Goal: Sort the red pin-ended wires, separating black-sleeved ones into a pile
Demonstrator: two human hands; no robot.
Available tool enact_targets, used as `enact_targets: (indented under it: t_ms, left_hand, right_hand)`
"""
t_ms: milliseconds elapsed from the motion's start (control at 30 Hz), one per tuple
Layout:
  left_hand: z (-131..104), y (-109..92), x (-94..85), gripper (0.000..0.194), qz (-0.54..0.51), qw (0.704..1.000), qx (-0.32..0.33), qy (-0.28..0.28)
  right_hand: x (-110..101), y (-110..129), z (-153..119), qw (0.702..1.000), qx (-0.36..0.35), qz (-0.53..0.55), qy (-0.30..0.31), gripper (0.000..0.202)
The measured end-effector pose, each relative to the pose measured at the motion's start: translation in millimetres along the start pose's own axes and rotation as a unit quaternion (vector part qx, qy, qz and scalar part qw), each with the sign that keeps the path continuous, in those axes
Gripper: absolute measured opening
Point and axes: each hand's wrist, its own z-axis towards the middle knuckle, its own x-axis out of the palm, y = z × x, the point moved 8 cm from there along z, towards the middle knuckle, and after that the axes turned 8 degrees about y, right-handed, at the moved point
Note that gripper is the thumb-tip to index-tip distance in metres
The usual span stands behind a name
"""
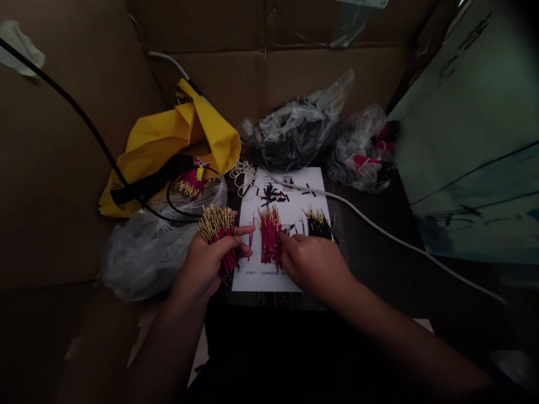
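A thick bundle of short red wires [228,259] with gold-coloured terminals at the top is wrapped in my left hand [206,261]; its thumb lies across the wires and other fingers stick out to the right. Beside it, a pile of similar red wires [270,235] lies on a printed white sheet [269,283]. My right hand [315,261] is closed, its fingertips touching the right edge of that pile; what they pinch is hidden. A few single red wires [251,238] lie between the bundle and the pile. Black wires with gold ends [319,224] lie beyond my right hand.
Small black pieces [273,194] are scattered on the sheet's upper part. Behind stand clear bags of dark items [295,132] and red-and-black items [366,151]. A yellow bag [160,137] and crumpled plastic [143,252] lie left. A white cable [379,227] crosses the dark table.
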Motion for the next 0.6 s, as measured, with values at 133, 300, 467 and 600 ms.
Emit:
enact_targets:
  t_ms: [133, 300, 467, 600]
  left_hand:
    - [-4.5, 2.7, 12.0, 0.054, -0.051, 0.998, -0.026, 0.034]
    - [-3.1, 2.5, 32.1, 0.058, -0.133, 0.989, -0.018, 0.054]
    - [1.1, 1.0, 47.8, 0.064, -0.146, 0.988, 0.015, 0.049]
    - [5.0, 1.7, 53.4, 0.065, -0.163, 0.984, 0.051, 0.053]
  right_hand:
    - [-16.7, -3.1, -2.2, 0.996, 0.005, 0.08, -0.04, 0.026]
    - [-23.8, 3.3, -1.0, 0.954, -0.033, 0.296, -0.039, 0.033]
    - [-3.9, 4.6, 7.0, 0.902, -0.012, 0.431, 0.005, 0.032]
    - [6.8, -2.2, 13.1, 0.86, 0.017, 0.509, 0.016, 0.031]
